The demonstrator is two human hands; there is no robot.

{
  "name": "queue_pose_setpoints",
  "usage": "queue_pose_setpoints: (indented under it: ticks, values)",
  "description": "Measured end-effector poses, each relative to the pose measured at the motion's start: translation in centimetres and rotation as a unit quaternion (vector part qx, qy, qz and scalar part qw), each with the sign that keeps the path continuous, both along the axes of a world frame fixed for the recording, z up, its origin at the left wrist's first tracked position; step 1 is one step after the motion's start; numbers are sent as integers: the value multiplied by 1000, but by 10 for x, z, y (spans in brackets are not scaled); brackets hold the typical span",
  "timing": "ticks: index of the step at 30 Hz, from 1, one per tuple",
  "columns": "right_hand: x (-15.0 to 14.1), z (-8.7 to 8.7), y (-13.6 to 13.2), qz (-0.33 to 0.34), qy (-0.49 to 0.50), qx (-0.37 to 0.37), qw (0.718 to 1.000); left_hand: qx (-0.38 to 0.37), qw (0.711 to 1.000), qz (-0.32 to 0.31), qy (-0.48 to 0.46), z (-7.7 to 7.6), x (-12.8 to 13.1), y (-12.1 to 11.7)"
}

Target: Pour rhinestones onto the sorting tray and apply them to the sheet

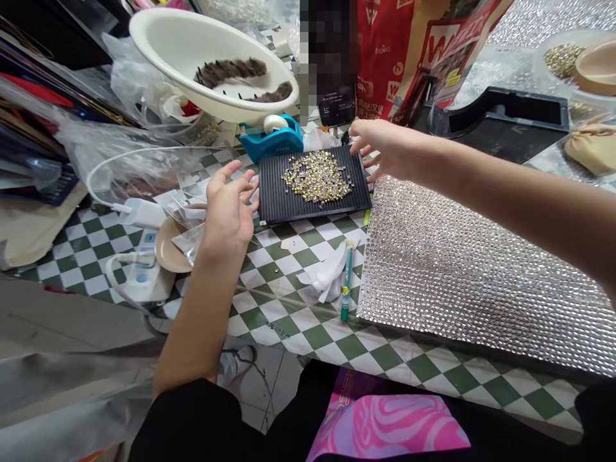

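Observation:
A black ridged rhinestone tray (289, 205) lies on the green-and-white checked tablecloth (293, 301), with a heap of small gold rhinestones (316, 176) in its middle. My left hand (230, 205) is open at the tray's left edge, fingers spread and nearest its side. My right hand (387, 149) reaches over the tray's upper right corner, also open, with fingers apart and holding nothing. To the right lies a large silver rhinestone sheet (462, 256), below my right forearm.
A green marker (347, 282) and crumpled white tissue (327, 276) lie below the tray. Behind it stand a blue tape dispenser (272, 136) and a tilted white basin (212, 64). A power strip (144, 269), cables and plastic bags crowd the left.

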State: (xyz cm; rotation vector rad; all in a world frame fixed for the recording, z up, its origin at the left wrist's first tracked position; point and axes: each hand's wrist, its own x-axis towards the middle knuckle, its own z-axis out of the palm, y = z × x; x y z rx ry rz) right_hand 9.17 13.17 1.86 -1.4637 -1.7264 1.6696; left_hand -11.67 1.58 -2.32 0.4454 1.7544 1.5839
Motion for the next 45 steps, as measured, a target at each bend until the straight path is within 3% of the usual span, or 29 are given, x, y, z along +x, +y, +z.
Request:
queue_pose_setpoints:
  ticks: [4, 11, 19, 25, 31, 38, 45]
  values:
    - [2, 7, -3, -44, -20, -47, 998, 0, 1000, -10, 0, 8, 5, -3]
    - [16, 16, -4, -76, -5, -60, 995, 17, 998, -51, -12, 18, 8, -8]
    - [46, 28, -15, -123, -2, -56, 991, 39, 994, -96, -32, 20, 21, -7]
    - [73, 50, -22, -165, -32, -41, 985, 43, 990, -123, -49, 32, 42, 0]
    - [109, 70, -21, -149, -27, -30, 988, 50, 986, -153, -51, 57, 67, 11]
    - [161, 69, -11, -131, -47, -10, 990, 61, 979, -177, -77, 78, 99, 20]
    - [201, 70, -20, -148, -43, 27, 988, 57, 972, -215, -72, 86, 128, 23]
